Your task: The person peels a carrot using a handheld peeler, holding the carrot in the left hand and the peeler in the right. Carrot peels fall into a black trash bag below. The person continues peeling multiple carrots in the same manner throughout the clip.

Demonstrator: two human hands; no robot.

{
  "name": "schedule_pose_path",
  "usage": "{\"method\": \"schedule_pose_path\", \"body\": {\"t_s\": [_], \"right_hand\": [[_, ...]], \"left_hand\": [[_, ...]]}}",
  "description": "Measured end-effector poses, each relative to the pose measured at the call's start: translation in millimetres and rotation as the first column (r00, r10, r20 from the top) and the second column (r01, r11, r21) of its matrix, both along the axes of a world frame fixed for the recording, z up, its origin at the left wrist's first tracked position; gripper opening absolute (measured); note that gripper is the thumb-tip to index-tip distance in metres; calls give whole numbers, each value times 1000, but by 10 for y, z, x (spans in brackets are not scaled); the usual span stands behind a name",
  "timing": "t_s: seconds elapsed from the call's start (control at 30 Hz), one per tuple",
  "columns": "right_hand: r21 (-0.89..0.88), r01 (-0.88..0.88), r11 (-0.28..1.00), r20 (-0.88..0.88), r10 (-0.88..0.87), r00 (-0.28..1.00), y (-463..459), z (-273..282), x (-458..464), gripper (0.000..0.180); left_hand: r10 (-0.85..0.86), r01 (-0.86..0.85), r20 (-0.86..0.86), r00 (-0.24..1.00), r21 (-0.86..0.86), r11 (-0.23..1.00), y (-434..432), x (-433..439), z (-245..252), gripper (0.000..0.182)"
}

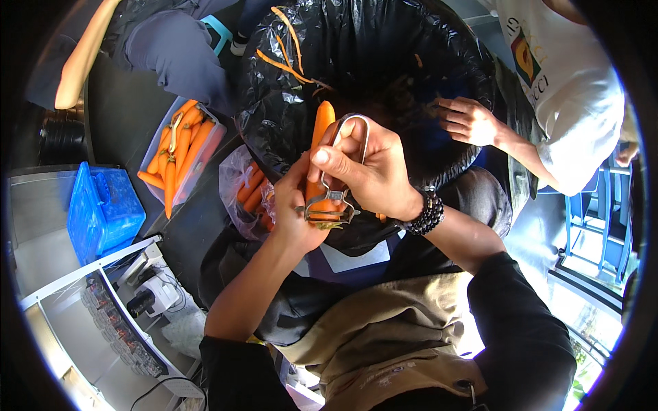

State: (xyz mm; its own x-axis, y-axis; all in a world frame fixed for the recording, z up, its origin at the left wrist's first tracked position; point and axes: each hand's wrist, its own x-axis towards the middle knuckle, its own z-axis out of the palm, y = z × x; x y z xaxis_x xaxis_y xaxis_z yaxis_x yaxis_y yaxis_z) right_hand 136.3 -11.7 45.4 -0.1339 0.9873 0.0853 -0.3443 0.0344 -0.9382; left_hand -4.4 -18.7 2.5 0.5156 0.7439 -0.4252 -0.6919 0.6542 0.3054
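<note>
A carrot points away from me, gripped in my left hand by its stem end. My right hand is closed around the metal frame of a Y-shaped peeler. The peeler's blade end lies over the carrot near its green top; whether the blade touches the skin I cannot tell. Both hands are above the near rim of a bin lined with a black plastic bag. Long carrot peelings cling to the bag's far left side.
Left of the bin stand a plastic tub of carrots and a clear bag with more carrots. A blue lidded box and a white shelf are further left. Another person's hand reaches over the bin from the right.
</note>
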Motion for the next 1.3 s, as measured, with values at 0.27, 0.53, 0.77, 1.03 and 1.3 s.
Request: {"method": "schedule_pose_path", "body": {"t_s": [0.27,0.53,0.77,1.03,1.3], "right_hand": [[19,34,999,-23,-34,999,103,-45,77,21],[397,592,701,80,-669,739,830,11,750,18],[243,502,830,-90,-496,864,599,-24,685,18],[56,205,977,-37,-203,978,118,86,47,16],[38,99,994,-79,-96,992,99,-84,11,18]], "left_hand": [[5,-5,-7,1000,14,1000,38,11,38,32],[-223,231,-137,965,49,972,-123,-145,141,52],[-183,209,-165,969,164,964,0,-119,127,46],[-94,94,7,996,-24,995,170,-35,-5,40],[-95,97,70,993,-15,995,193,23,30,42]]}}
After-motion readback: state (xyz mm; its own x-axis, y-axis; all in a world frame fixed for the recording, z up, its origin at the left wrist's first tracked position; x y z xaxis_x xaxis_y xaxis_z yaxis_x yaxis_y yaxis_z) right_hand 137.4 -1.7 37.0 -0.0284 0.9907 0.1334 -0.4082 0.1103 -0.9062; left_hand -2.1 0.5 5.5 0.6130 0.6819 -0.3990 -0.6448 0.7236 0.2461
